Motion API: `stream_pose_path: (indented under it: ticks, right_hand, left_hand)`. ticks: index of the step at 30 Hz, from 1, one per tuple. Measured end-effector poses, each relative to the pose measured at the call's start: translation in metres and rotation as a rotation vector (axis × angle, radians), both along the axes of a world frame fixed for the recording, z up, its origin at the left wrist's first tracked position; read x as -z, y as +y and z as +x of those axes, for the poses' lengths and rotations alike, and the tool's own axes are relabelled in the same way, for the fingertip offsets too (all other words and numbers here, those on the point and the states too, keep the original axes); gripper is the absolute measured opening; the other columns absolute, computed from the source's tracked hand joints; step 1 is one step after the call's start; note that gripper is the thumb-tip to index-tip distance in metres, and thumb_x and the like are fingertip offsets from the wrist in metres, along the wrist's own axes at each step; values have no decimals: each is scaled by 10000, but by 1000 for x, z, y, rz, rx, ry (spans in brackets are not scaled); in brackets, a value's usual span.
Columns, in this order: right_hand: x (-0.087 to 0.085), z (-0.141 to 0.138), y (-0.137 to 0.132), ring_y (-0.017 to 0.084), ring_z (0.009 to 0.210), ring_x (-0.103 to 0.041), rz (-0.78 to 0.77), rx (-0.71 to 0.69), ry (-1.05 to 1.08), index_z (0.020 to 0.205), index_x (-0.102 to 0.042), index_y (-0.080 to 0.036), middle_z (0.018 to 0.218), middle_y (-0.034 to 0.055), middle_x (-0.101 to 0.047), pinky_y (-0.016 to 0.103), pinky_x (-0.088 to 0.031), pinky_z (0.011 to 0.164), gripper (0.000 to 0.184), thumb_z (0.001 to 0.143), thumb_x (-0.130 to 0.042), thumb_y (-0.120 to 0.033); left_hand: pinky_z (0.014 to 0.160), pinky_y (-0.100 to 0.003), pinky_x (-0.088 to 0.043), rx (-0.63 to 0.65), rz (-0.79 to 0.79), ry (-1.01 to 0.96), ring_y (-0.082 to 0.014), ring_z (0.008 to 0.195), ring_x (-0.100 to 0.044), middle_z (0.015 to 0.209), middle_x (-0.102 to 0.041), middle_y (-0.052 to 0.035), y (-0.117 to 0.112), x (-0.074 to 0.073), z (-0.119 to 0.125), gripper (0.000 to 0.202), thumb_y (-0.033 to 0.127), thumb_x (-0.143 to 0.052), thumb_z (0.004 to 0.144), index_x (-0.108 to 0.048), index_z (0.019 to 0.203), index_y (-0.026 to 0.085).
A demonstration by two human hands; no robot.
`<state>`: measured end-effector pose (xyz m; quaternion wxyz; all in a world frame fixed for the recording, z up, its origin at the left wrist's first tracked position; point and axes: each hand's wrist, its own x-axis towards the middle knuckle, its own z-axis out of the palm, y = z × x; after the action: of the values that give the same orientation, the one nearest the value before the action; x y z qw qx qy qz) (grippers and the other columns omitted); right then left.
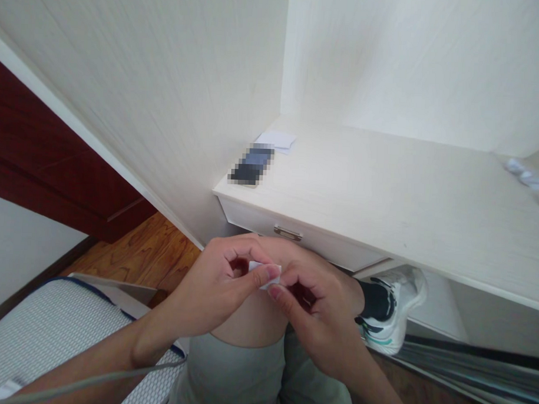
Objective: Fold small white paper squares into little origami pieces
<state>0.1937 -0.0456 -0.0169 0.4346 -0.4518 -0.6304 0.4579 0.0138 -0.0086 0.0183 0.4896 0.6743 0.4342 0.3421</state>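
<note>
A small white paper [257, 264] is held over the bare knee, in front of the desk's near edge. It is clamped between the thumb and forefinger of the left hand [229, 280], and its upper edge is left showing above the thumb. The thumb and forefinger of the right hand [323, 307] are drawn close together at the paper's right edge; whether the paper is pinched there cannot be told.

The desk [363, 176] is bounded by a panel [202, 93] on the left and by a back wall [389, 65]. Near the panel, a dark slab [253, 166], blurred over, is set by the desk's left corner, with white sheets [278, 140] just behind it. A twisted white thing [529, 181] is seen at the far right, and a wide stretch of desktop is left between it and the slab. Below the front edge, a drawer [260, 219] is partly hidden by the leg. The right hand is flanked by a shoe [391, 342].
</note>
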Motion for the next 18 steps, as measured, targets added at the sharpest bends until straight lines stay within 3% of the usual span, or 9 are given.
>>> stream_pose_path:
  ticks: [3,6,11,15,18]
  right_hand:
    - [2,-4,4,116,563,-495,-43,72,101,785,-695,-173,637,-14,-607,236,-380,504,252,956,-646,-351]
    - [2,-6,8,115,564,-495,-10,150,133,762,-688,-176,636,-15,-609,231,-394,512,249,951,-643,-331]
    - [0,-10,8,127,580,-548,74,215,68,729,-684,-181,647,1,-646,226,-424,521,235,932,-643,-292]
    - [2,-14,5,132,556,-584,97,252,80,751,-705,-191,632,3,-666,214,-441,496,242,953,-630,-301]
    - [4,-12,5,148,592,-650,103,246,87,807,-740,-194,681,19,-712,211,-487,520,224,963,-642,-321]
  left_hand:
    - [576,-219,-401,-92,28,-25,-114,656,-524,723,-613,2,1,3,2,236,345,-736,916,-738,769,161]
    - [517,-210,-363,-70,-15,7,-98,587,-485,701,-603,11,3,3,1,266,381,-707,935,-718,798,153]
    - [482,-205,-314,-50,-49,75,-97,558,-442,601,-509,32,4,2,-2,383,426,-668,942,-606,680,155]
    - [492,-198,-321,-66,-53,-12,-89,580,-439,669,-548,27,3,6,0,342,403,-671,938,-609,712,153]
    - [437,-194,-302,-10,-147,-62,-71,521,-426,728,-578,26,6,7,0,269,384,-671,936,-655,794,157]
